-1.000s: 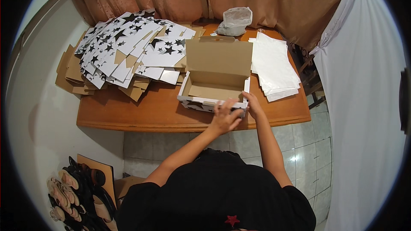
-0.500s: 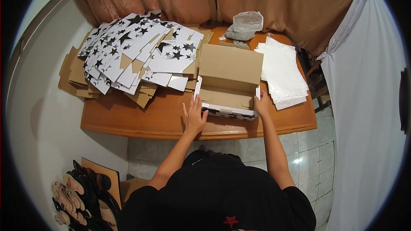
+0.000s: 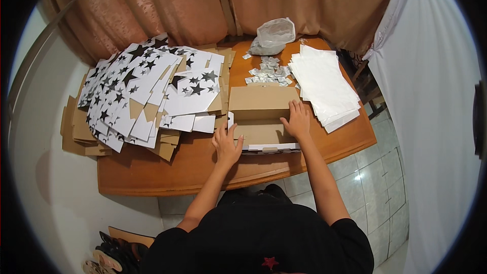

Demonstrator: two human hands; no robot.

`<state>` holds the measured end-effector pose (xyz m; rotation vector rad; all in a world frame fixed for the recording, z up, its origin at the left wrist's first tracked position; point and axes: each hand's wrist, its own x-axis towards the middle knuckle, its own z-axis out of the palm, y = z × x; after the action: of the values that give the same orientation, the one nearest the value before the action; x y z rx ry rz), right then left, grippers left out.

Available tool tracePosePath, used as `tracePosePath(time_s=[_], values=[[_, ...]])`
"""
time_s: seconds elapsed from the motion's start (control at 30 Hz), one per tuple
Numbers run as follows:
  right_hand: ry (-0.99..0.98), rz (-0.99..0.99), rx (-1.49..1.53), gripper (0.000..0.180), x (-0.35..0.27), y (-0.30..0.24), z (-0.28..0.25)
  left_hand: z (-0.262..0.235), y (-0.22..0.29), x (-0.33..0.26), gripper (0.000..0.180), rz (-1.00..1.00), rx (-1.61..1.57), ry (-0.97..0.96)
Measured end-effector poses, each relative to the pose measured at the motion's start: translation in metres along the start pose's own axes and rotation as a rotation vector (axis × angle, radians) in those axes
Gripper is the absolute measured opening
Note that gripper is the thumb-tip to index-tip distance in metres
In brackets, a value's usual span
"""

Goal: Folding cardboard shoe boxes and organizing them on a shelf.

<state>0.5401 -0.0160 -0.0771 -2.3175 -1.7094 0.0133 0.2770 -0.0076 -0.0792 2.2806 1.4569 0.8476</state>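
Observation:
An open cardboard box [image 3: 264,99] stands near the front of the table, plain brown inside, its raised lid leaning up at the back. White with dark print shows along its low front wall. My left hand [image 3: 227,146] rests against the box's left front corner, fingers stretched and apart. At the right wall, my right hand [image 3: 299,122] grips the box, thumb on the inside and fingers up toward the lid's edge. The right wall is mostly hidden by that hand.
Left of the box lies a large heap of flat star-printed cardboard sheets [image 3: 127,86]. White paper sheets [image 3: 327,86] are stacked at the right. Small silvery packets [image 3: 269,72] lie scattered behind the box, near a translucent plastic bag [image 3: 276,33]. Shoes [image 3: 114,256] stand lower left.
The box now sits closer to the table's front edge, uncovering the small packets behind it. My right hand has moved up along the right wall. The view has shifted.

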Motion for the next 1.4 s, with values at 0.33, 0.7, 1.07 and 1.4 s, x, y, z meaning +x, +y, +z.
tracePosePath(time_s=[0.33, 0.7, 1.07, 1.4], values=[[0.207, 0.070, 1.184, 0.051, 0.026, 0.058, 0.023, 0.015, 0.039, 0.045, 0.056, -0.075, 0.049, -0.027], [0.265, -0.065, 0.212, 0.047, -0.005, 0.173, 0.020, 0.091, 0.148, 0.080, 0.046, 0.021, -0.080, -0.062], [0.407, -0.214, 0.105, 0.013, 0.012, 0.191, 0.029, 0.136, 0.195, 0.097, 0.036, 0.015, -0.081, -0.038], [0.459, 0.010, 0.307, 0.015, 0.020, 0.173, -0.040, 0.185, 0.210, 0.128, 0.041, -0.336, -0.682, -0.511]])
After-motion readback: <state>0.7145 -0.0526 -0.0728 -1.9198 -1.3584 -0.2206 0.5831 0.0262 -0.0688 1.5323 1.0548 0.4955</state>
